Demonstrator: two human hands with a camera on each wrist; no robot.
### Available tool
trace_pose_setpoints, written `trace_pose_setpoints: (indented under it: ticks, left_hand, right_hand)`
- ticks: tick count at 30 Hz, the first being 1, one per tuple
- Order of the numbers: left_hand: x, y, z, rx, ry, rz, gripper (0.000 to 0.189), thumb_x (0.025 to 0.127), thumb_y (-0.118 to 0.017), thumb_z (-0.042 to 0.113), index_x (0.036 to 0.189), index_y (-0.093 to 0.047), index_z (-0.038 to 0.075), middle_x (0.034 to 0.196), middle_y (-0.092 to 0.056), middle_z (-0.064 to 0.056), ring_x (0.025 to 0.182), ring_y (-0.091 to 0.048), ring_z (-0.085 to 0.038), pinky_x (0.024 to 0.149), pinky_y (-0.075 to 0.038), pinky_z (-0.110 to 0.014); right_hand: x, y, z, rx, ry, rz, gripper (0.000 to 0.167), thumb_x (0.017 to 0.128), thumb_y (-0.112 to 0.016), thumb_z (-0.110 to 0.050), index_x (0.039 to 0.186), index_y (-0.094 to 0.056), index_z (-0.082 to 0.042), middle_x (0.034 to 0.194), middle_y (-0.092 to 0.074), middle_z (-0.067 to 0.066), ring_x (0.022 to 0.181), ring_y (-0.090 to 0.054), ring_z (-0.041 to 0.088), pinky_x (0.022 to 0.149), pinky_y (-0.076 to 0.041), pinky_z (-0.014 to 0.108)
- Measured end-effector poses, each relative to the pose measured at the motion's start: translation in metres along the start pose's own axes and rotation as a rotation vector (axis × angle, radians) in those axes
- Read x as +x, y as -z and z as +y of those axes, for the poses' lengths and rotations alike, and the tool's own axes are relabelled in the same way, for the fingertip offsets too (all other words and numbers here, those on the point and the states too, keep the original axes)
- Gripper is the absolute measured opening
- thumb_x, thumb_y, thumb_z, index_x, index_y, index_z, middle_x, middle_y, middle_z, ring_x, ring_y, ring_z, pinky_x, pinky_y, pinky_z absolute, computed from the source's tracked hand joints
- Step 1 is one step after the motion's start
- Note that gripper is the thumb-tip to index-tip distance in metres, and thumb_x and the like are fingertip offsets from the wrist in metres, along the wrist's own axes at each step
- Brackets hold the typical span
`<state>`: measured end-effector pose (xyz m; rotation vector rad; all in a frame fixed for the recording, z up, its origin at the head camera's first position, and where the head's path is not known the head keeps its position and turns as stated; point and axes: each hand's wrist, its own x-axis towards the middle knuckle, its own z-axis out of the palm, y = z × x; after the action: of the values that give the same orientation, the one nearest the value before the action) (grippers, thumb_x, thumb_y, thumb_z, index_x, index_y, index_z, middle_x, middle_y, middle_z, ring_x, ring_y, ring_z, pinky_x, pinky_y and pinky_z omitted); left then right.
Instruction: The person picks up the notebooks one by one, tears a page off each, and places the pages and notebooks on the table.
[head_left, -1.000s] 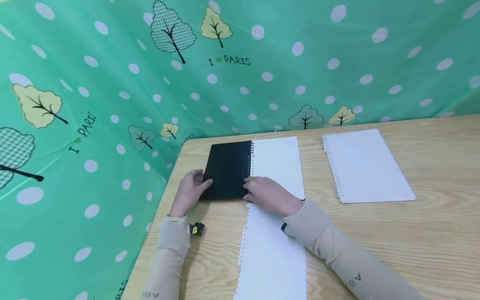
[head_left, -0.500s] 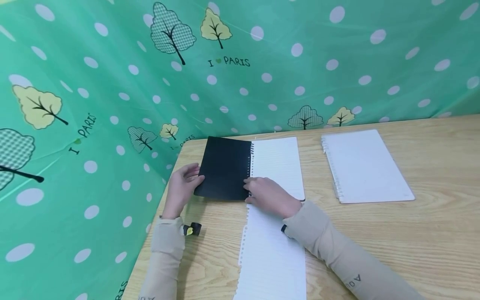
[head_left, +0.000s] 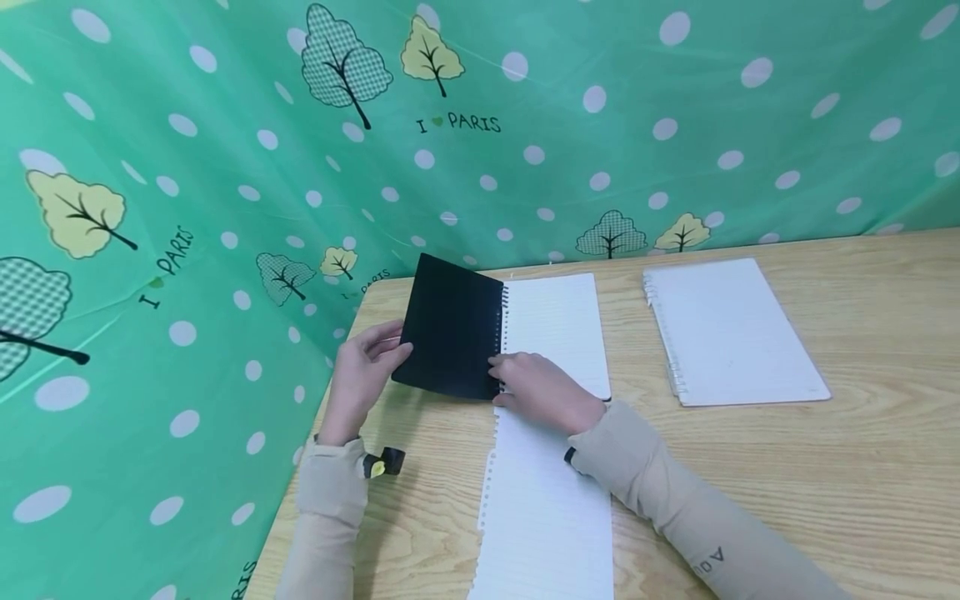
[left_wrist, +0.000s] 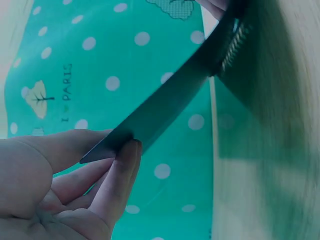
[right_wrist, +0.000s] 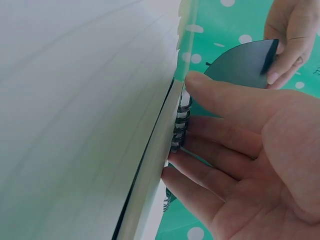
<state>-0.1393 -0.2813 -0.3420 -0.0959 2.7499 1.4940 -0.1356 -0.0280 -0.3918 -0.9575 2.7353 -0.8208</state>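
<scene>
An open spiral notebook lies at the table's far left, its black cover [head_left: 453, 329] to the left and a lined page [head_left: 551, 312] to the right. My left hand [head_left: 362, 367] pinches the cover's lower left edge between thumb and fingers. That side is raised and slanted, with a shadow below; the left wrist view shows the cover [left_wrist: 165, 105] bending up from the binding. At the lower end of the spiral binding [right_wrist: 181, 120], my right hand [head_left: 543, 392] rests its extended fingertips against the coils, the thumb beside the page edge.
A loose lined sheet [head_left: 543, 517] with a torn, perforated left edge lies below the notebook, partly under my right wrist. Another spiral notebook [head_left: 738, 333] with a white face lies to the right on the wooden table [head_left: 892, 333]. Green polka-dot cloth [head_left: 480, 192] hangs behind and at left.
My left hand has moved slightly left and up, raising the left side of the black cover, which lay flat before. The right hand has stayed at the binding.
</scene>
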Motion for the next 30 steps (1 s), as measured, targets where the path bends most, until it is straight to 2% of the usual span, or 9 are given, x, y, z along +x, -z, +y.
trace_pose_setpoints:
  ticks: [4,8,14,20,24,26,30]
  left_hand:
    - [-0.005,-0.002,0.006,-0.002,-0.018,-0.011,0.049,0.094,-0.070,0.025,0.139,-0.058,0.012,0.139,-0.058,-0.010,0.125,-0.056,-0.024,0.103,-0.049,-0.040]
    - [-0.011,-0.006,0.013,-0.002,-0.067,-0.014,0.049,0.094,-0.069,0.028,0.139,-0.058,0.011,0.138,-0.058,-0.013,0.125,-0.057,-0.026,0.105,-0.048,-0.040]
    - [-0.017,-0.012,0.023,-0.005,-0.144,-0.032,0.048,0.094,-0.070,0.025,0.139,-0.058,0.013,0.139,-0.059,-0.008,0.124,-0.059,-0.024,0.103,-0.050,-0.038]
    - [-0.024,-0.016,0.034,0.000,-0.173,-0.072,0.050,0.094,-0.070,0.017,0.142,-0.055,0.014,0.142,-0.057,-0.005,0.125,-0.059,-0.022,0.103,-0.050,-0.039]
    - [-0.026,-0.020,0.038,-0.002,-0.178,-0.081,0.053,0.093,-0.070,0.016,0.143,-0.053,0.013,0.143,-0.056,-0.007,0.127,-0.058,-0.023,0.103,-0.050,-0.039]
    - [-0.027,-0.021,0.039,-0.007,-0.182,-0.074,0.053,0.093,-0.071,0.016,0.143,-0.053,0.013,0.142,-0.057,-0.007,0.126,-0.058,-0.023,0.103,-0.050,-0.038]
    - [-0.028,-0.024,0.039,-0.033,-0.198,-0.049,0.053,0.092,-0.073,0.019,0.141,-0.056,0.014,0.139,-0.060,-0.006,0.123,-0.060,-0.021,0.101,-0.052,-0.036]
  right_hand:
    - [0.000,-0.001,0.001,0.000,0.003,0.000,0.038,0.090,-0.074,-0.013,0.123,-0.067,0.004,0.136,-0.060,0.020,0.123,-0.061,0.033,0.101,-0.052,0.039]
    - [0.000,-0.002,0.002,-0.013,0.001,-0.010,0.038,0.090,-0.073,-0.014,0.123,-0.067,0.004,0.137,-0.059,0.020,0.123,-0.061,0.032,0.101,-0.052,0.038]
    - [0.000,0.002,0.004,-0.037,0.003,-0.008,0.038,0.089,-0.075,-0.015,0.121,-0.068,0.003,0.134,-0.061,0.020,0.116,-0.065,0.031,0.097,-0.054,0.037]
    - [0.001,0.003,0.006,-0.064,0.042,0.013,0.029,0.087,-0.077,-0.015,0.110,-0.073,0.002,0.120,-0.069,0.018,0.093,-0.072,0.024,0.082,-0.059,0.033]
    - [0.002,0.003,0.008,-0.066,0.051,0.024,0.022,0.086,-0.076,-0.013,0.104,-0.074,0.001,0.105,-0.072,0.012,0.077,-0.066,0.015,0.071,-0.056,0.028]
    - [0.002,0.005,0.008,-0.054,0.046,0.015,0.020,0.086,-0.076,-0.013,0.102,-0.074,-0.001,0.098,-0.071,0.008,0.072,-0.062,0.011,0.067,-0.054,0.026]
    - [0.002,0.009,0.010,-0.001,0.017,-0.029,0.020,0.090,-0.074,-0.017,0.105,-0.073,-0.003,0.094,-0.071,0.004,0.073,-0.060,0.009,0.069,-0.053,0.024]
